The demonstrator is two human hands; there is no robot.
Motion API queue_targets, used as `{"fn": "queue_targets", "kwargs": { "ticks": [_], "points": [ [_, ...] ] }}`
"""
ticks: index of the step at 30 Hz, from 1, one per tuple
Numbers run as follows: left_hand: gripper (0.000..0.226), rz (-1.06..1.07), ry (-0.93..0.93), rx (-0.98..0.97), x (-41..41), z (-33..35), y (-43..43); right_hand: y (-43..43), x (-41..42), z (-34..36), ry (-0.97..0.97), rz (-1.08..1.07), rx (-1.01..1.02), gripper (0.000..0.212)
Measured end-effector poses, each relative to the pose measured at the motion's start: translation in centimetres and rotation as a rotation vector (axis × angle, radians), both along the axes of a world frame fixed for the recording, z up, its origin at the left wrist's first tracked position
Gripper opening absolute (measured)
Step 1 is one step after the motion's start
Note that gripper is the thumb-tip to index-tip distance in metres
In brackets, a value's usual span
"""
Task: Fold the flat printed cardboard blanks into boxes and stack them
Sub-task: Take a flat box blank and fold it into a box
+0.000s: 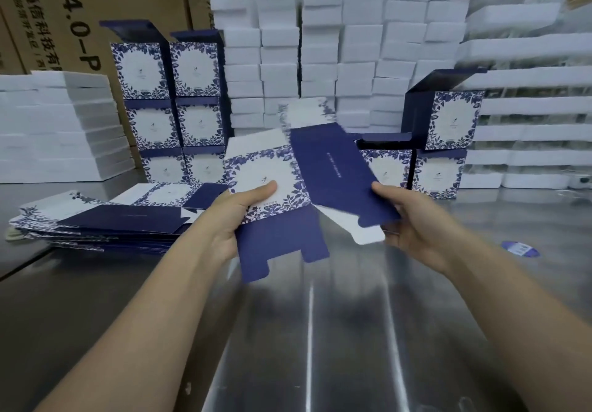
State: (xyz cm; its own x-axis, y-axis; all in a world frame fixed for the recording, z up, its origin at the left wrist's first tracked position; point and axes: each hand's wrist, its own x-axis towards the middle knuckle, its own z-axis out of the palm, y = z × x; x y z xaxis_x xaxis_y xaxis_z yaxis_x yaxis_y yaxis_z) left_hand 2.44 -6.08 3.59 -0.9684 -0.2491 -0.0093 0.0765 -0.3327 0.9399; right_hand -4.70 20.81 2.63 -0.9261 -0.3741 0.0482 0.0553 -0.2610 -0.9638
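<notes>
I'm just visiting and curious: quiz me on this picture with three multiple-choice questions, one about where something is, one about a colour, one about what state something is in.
1. Where does the pile of flat blanks lie?
A. on the table, left of the hands
B. on top of the white stacks
C. under the table

2. What colour is the plain panel of the blank being held?
A. red
B. dark blue
C. green

3. What state is the held blank in?
A. closed into a finished box
B. torn in two
C. still opened out, only partly bent

Answers: 1 A, the pile rests on the metal table left of the left hand. 2 B, the panel by the right hand is navy. 3 C, its flaps hang loose while both hands hold it by its sides.
</notes>
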Motion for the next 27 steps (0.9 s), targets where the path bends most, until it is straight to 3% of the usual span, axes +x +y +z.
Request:
{"fn": "queue_targets", "kwargs": {
  "ticks": [4,12,16,21,27],
  "points": [
    [0.019,-0.045,-0.075,0.082,-0.3,-0.3,-0.4,0.0,-1.1,-1.0,-0.012,-0.075,0.007,0.026],
    [0.022,-0.058,-0.065,-0.084,-0.7,-0.7,-1.3,-0.5,-1.5,-1.8,-0.007,-0.113,0.133,0.032],
    [0.023,-0.066,-0.064,-0.079,-0.8,-0.7,-1.1,-0.6,-1.7,-2.1,-0.025,-0.125,0.078,0.025],
    [0.036,-0.045,-0.048,-0.1,-1.2,-0.7,-0.7,-0.6,-2.1,-1.7,0.017,-0.324,-0.064,0.014],
    [0.036,0.094,-0.025,-0.257,-1.2,-0.9,-0.7,-0.1,-2.4,-1.9,0.001,-0.247,-0.017,0.021]
  ]
}}
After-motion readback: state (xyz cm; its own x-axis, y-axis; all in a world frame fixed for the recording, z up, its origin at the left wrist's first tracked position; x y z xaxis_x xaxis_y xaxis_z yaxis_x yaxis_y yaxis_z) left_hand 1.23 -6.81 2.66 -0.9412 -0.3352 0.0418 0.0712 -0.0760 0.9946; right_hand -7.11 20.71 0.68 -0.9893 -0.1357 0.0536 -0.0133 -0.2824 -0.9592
